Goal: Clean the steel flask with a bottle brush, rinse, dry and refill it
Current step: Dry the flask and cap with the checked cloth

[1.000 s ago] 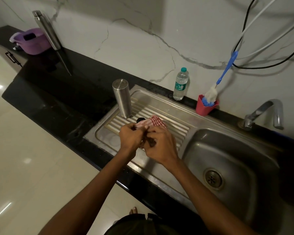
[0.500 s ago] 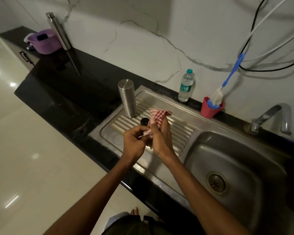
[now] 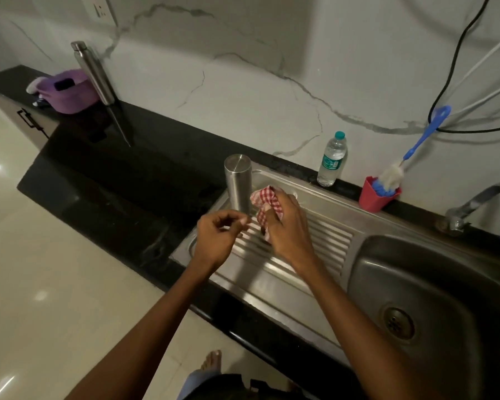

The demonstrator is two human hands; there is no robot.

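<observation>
Progress: the task appears to be at the drying stage.

The steel flask (image 3: 238, 184) stands inverted on the ribbed draining board (image 3: 326, 241) of the sink (image 3: 416, 284), at about 11 o'clock from the hands and just beside the cloth. With its flat base uppermost, it looks set to drain, which suggests washing and rinsing are done. This is a judgement only; no water or suds can be made out.

The bottle brush (image 3: 410, 151) is stowed bristles-down in a red cup (image 3: 377, 197) on the worktop (image 3: 127, 180), at 2 o'clock from the flask and well apart from it. That supports the view that scrubbing is finished.

The right hand (image 3: 286, 226) grasps a red-checked cloth (image 3: 264, 202), fingers curled round it. A small dark item shows at the lower edge of the cloth; it may be the flask's cap, but it is too hidden to confirm. The left hand (image 3: 218, 236) hovers at 9 o'clock from the right, fingers curled with the tips drawn together. Whether it pinches anything I cannot tell.

The tap (image 3: 479, 203), at 3 o'clock, shows no visible flow.

Outstanding, in my judgement: finishing the drying, turning the flask upright, refilling and closing it. A plastic water bottle (image 3: 331, 160) stands at the wall at 1 o'clock from the flask and could serve for refilling.

Also present: a second steel bottle (image 3: 94, 75) and a purple tub (image 3: 70, 92) at far 10 o'clock.
</observation>
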